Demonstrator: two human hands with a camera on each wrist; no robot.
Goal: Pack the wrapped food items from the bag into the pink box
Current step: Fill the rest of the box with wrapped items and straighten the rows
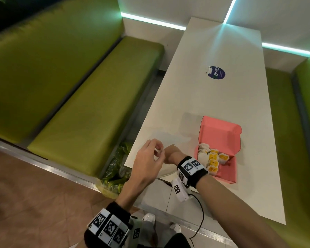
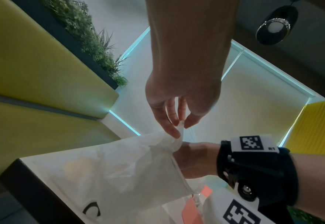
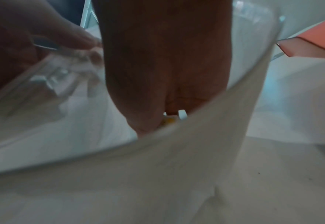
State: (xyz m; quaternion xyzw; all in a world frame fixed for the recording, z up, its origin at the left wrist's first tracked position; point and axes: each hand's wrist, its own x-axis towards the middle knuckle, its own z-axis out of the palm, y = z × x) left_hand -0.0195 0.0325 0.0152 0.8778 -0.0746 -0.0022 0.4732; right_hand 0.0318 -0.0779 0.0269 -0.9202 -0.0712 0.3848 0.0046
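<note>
The left hand (image 2: 179,109) pinches the rim of the white bag (image 2: 123,171), lifting it open; the right hand (image 3: 163,75) is plunged inside just below that pinch, fingers curled round a yellow-labelled wrapped item (image 3: 169,120); the pink box (image 1: 220,140), part-filled, sits open beside the right wrist

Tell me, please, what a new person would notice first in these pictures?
First the open pink box on the white table, with yellow-labelled wrapped food items inside. Beside it, near the table's edge, the left hand pinches up the rim of a white plastic bag, and the right hand reaches into it. Green benches flank the table.
</note>
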